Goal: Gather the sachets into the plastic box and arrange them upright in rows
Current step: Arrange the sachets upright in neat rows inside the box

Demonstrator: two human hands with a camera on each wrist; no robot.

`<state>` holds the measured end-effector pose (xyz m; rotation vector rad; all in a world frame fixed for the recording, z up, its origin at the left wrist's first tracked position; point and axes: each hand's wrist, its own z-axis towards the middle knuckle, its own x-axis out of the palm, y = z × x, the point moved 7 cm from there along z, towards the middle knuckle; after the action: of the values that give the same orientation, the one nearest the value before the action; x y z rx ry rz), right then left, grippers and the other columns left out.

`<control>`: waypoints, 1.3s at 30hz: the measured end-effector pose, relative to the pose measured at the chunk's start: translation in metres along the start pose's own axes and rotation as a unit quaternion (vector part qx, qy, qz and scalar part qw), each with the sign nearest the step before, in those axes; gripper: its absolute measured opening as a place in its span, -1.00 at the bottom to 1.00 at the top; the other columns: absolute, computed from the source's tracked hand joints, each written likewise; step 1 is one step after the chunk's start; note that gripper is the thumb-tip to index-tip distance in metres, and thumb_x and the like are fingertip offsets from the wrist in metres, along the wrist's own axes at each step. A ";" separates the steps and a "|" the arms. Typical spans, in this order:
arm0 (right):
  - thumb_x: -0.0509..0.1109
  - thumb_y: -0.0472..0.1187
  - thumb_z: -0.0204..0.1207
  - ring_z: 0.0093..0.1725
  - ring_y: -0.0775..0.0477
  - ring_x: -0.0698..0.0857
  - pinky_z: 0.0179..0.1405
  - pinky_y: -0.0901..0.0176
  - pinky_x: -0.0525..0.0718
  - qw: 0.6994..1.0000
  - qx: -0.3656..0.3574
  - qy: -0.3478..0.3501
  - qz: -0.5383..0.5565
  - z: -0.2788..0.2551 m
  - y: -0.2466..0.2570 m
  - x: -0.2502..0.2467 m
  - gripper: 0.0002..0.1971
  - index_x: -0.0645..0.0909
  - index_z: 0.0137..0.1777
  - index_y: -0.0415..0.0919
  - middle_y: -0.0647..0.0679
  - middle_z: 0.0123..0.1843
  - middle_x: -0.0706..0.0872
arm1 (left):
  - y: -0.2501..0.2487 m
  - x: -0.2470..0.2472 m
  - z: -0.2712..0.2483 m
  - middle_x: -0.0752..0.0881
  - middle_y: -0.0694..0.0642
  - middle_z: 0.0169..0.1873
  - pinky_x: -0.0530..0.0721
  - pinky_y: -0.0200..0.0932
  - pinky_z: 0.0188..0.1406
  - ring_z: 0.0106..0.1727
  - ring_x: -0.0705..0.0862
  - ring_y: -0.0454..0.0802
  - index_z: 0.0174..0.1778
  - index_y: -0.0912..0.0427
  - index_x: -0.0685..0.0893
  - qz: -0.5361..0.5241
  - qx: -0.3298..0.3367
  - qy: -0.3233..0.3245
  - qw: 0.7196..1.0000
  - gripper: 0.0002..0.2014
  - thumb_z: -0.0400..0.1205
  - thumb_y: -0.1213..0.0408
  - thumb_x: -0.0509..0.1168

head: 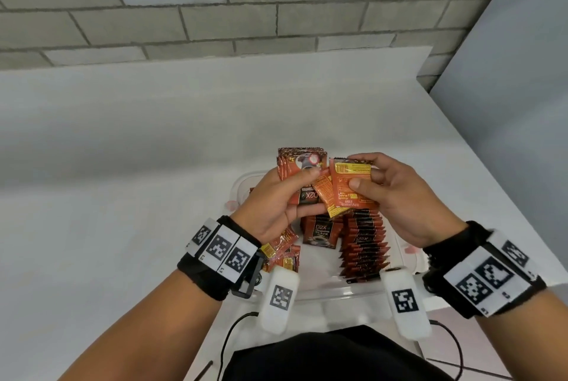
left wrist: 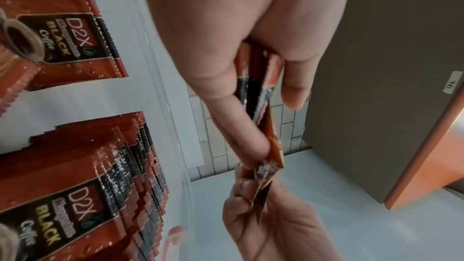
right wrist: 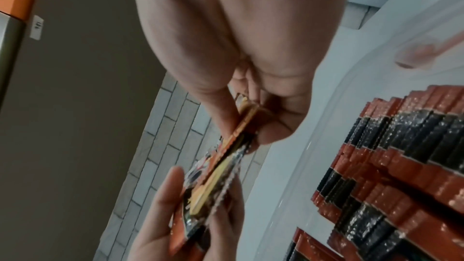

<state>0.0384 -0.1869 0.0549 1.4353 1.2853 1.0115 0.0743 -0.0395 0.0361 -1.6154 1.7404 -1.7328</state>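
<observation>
Clear plastic box [head: 338, 293] holds upright sachet rows [head: 364, 245]

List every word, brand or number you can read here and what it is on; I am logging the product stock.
"D2X" and "BLACK Coffee": front of the sachets standing in the plastic box.
Script line between "D2X" and "BLACK": too blurred to read.
"D2X", upside down: sachet stack in the left hand.
Yellow-panel print on the sachets in the right hand: too small.
Small grey-wall label: unreadable.

Sachets [head: 364, 245] stand in the plastic box [head: 408, 254] — on the table [head: 123, 165].
</observation>
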 end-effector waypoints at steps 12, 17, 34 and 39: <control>0.33 -0.51 0.48 0.02 0.00 0.76 -0.04 0.23 0.73 0.991 -0.012 -0.044 0.129 0.000 -0.009 0.004 -0.62 0.54 0.28 -0.22 -0.11 0.03 0.78 | 0.004 -0.006 0.000 0.81 0.13 0.03 0.80 -0.04 -0.13 0.08 0.77 0.05 0.08 0.16 0.68 0.020 0.026 -0.004 0.999 -0.78 0.58 0.48 0.30; 0.39 -0.39 0.43 0.02 -0.07 0.79 -0.01 0.16 0.77 0.995 0.027 -0.002 0.098 -0.003 -0.014 0.014 -0.70 0.61 0.18 -0.28 -0.15 0.04 0.81 | 0.003 -0.004 -0.002 0.81 0.16 0.02 0.77 -0.18 -0.27 0.03 0.79 0.07 0.13 0.18 0.68 0.051 0.034 -0.007 0.998 -0.66 0.43 0.31 0.40; 0.33 -0.42 0.56 0.01 -0.11 0.78 0.01 -0.03 0.72 0.996 0.035 -0.055 0.054 0.000 -0.008 0.011 -0.76 0.58 0.20 -0.26 -0.17 0.06 0.78 | 0.002 -0.010 -0.006 0.76 0.19 0.15 0.76 0.04 0.07 0.16 0.75 0.09 0.25 0.22 0.63 0.035 0.025 -0.018 0.999 -0.74 0.65 0.44 0.24; 0.31 -0.39 0.58 -0.02 -0.04 0.78 -0.05 0.04 0.72 0.995 0.048 -0.062 0.055 0.000 -0.007 0.010 -0.79 0.57 0.19 -0.22 -0.16 0.09 0.76 | 0.000 -0.015 -0.008 0.71 0.30 0.10 0.77 0.16 0.00 0.08 0.74 0.19 0.06 0.32 0.53 -0.045 -0.001 -0.059 0.997 -0.92 0.69 0.44 0.18</control>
<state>0.0382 -0.1766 0.0476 1.6316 1.1884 0.9271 0.0735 -0.0231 0.0304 -1.7838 1.6409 -1.6369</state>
